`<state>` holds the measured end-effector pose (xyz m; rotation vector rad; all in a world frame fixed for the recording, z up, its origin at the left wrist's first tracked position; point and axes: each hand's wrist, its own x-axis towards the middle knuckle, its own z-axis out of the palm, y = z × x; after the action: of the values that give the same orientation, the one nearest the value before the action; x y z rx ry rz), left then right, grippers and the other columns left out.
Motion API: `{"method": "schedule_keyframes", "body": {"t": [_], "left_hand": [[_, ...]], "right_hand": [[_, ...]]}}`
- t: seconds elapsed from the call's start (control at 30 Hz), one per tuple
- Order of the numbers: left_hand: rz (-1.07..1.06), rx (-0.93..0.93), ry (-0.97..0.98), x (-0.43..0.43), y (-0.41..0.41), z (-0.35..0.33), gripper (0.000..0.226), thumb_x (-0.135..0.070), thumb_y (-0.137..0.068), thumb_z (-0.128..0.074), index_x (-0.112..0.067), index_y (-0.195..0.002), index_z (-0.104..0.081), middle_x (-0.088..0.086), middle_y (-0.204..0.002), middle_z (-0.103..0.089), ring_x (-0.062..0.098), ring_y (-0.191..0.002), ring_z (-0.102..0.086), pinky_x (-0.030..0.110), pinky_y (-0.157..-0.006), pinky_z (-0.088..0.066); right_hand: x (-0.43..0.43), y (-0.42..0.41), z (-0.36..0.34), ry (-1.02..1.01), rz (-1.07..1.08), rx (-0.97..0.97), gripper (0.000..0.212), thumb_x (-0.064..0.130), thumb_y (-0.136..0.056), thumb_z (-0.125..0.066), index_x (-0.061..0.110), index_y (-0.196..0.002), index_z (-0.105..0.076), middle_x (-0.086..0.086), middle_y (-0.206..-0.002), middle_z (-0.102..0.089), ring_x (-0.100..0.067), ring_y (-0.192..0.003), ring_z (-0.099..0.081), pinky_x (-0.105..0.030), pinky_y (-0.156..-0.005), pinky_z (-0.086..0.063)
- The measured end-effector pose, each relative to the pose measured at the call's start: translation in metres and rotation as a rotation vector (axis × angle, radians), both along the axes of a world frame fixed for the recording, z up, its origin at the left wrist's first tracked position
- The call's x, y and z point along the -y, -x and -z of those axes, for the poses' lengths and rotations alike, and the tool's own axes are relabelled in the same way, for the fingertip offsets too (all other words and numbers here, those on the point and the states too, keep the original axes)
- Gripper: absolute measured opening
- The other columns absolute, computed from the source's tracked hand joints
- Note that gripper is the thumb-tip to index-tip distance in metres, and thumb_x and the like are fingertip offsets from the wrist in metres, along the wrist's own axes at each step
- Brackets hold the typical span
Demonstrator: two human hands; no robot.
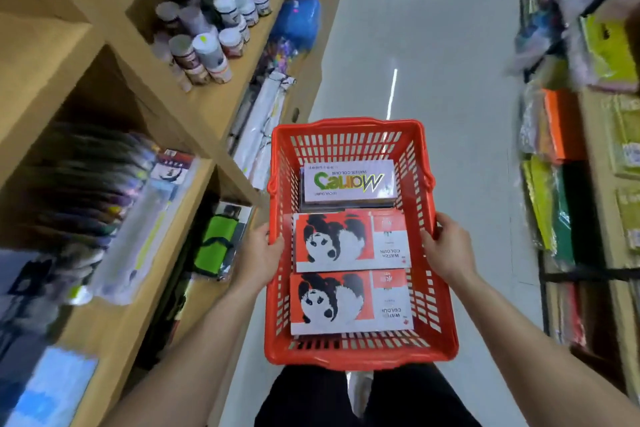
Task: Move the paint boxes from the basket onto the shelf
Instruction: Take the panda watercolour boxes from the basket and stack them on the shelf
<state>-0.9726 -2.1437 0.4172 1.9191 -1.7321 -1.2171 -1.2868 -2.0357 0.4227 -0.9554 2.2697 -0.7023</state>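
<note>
I hold a red plastic basket (349, 130) out in front of me over the aisle floor. My left hand (258, 255) grips its left rim and my right hand (446, 248) grips its right rim. Inside lie three paint boxes: a white watercolour box (349, 182) with large green and black lettering at the far end, a red and white panda box (349, 241) in the middle, and a second panda box (349, 302) nearest me. The wooden shelf unit (194, 104) stands to my left.
The left shelves carry paint jars (214, 28), rolled paper (263, 114), brush packs (104, 191) and a green packet (214, 243). Racks of coloured paper and packets (568, 156) line the right side. The pale floor (433, 45) of the aisle runs ahead.
</note>
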Motion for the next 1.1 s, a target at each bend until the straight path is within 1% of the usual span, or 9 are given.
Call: {"method": "schedule_keyframes", "body": {"t": [0.1,0.27,0.43,0.57,0.63,0.73,0.87,0.97,1.1], "left_hand": [[-0.030,0.005,-0.007,0.054,0.019,0.043,0.019,-0.013,-0.096,-0.065,-0.018,-0.112,-0.075,0.001,-0.092,-0.079,0.023,-0.085,-0.075,0.041,-0.078,-0.061],[-0.098,0.017,-0.055,0.095,0.045,0.099,0.021,-0.007,-0.097,-0.064,-0.019,-0.110,-0.074,-0.023,-0.077,-0.067,0.011,-0.074,-0.071,0.029,-0.067,-0.056],[-0.133,0.066,-0.112,0.113,0.054,0.129,0.021,-0.017,-0.098,-0.063,-0.027,-0.112,-0.073,-0.017,-0.083,-0.073,0.019,-0.077,-0.075,0.045,-0.076,-0.063],[-0.135,0.068,-0.102,0.116,0.052,0.132,0.025,-0.017,-0.096,-0.064,-0.026,-0.119,-0.072,-0.011,-0.092,-0.076,0.016,-0.082,-0.075,0.045,-0.078,-0.063],[-0.182,0.047,-0.148,0.112,0.051,0.131,0.030,-0.020,-0.097,-0.065,-0.027,-0.126,-0.068,-0.016,-0.097,-0.073,0.006,-0.085,-0.074,0.041,-0.080,-0.062],[-0.262,0.032,-0.152,0.096,0.051,0.129,0.037,-0.024,-0.097,-0.068,-0.029,-0.133,-0.062,-0.031,-0.098,-0.069,-0.020,-0.085,-0.064,0.019,-0.076,-0.054],[-0.364,0.032,-0.151,0.068,0.060,0.128,0.029,-0.024,-0.097,-0.066,-0.043,-0.118,-0.061,-0.045,-0.088,-0.067,-0.019,-0.079,-0.066,0.002,-0.059,-0.047],[-0.452,0.024,-0.159,0.060,0.065,0.134,0.032,-0.027,-0.099,-0.061,-0.046,-0.124,-0.060,-0.027,-0.093,-0.074,-0.006,-0.081,-0.071,0.023,-0.070,-0.057],[-0.504,0.094,-0.130,0.061,0.072,0.139,0.033,-0.032,-0.101,-0.057,-0.041,-0.132,-0.059,-0.017,-0.097,-0.073,0.010,-0.083,-0.072,0.038,-0.077,-0.061]], "right_hand": [[0.054,0.016,0.037,-0.046,-0.010,0.018,0.019,0.019,-0.100,-0.063,0.011,-0.116,-0.070,-0.013,-0.098,-0.081,-0.035,-0.088,-0.076,-0.046,-0.076,-0.059],[0.105,0.039,0.088,-0.106,0.008,0.025,0.019,0.016,-0.098,-0.065,0.013,-0.116,-0.070,-0.008,-0.089,-0.079,-0.030,-0.076,-0.072,-0.038,-0.067,-0.054],[0.129,0.056,0.116,-0.201,-0.031,0.014,0.020,0.012,-0.096,-0.064,0.012,-0.115,-0.070,-0.003,-0.079,-0.073,-0.037,-0.079,-0.073,-0.034,-0.064,-0.043],[0.144,0.064,0.103,-0.314,-0.045,-0.095,0.038,0.029,-0.094,-0.066,0.015,-0.130,-0.062,-0.011,-0.115,-0.077,-0.038,-0.105,-0.071,-0.045,-0.081,-0.055],[0.149,0.060,0.092,-0.167,-0.069,-0.259,0.051,0.033,-0.091,-0.070,0.014,-0.136,-0.058,-0.013,-0.126,-0.067,-0.034,-0.116,-0.061,-0.047,-0.091,-0.053],[0.172,0.048,0.091,-0.010,-0.381,-0.267,0.052,0.040,-0.088,-0.067,0.014,-0.132,-0.060,-0.013,-0.121,-0.066,-0.033,-0.114,-0.059,-0.044,-0.092,-0.052],[0.220,0.034,0.120,-0.394,-0.830,-0.119,0.077,0.063,-0.088,-0.068,0.016,-0.148,-0.055,-0.010,-0.140,-0.061,-0.034,-0.131,-0.056,-0.045,-0.107,-0.048],[0.241,0.030,0.138,-0.583,-0.954,-0.115,0.099,0.088,-0.074,-0.056,0.022,-0.148,-0.056,-0.004,-0.144,-0.057,-0.030,-0.131,-0.058,-0.045,-0.105,-0.051],[0.233,0.030,0.147,-0.522,-1.014,-0.221,0.115,0.098,-0.061,-0.034,0.027,-0.149,-0.055,-0.002,-0.146,-0.060,-0.031,-0.129,-0.063,-0.043,-0.099,-0.054]]}}
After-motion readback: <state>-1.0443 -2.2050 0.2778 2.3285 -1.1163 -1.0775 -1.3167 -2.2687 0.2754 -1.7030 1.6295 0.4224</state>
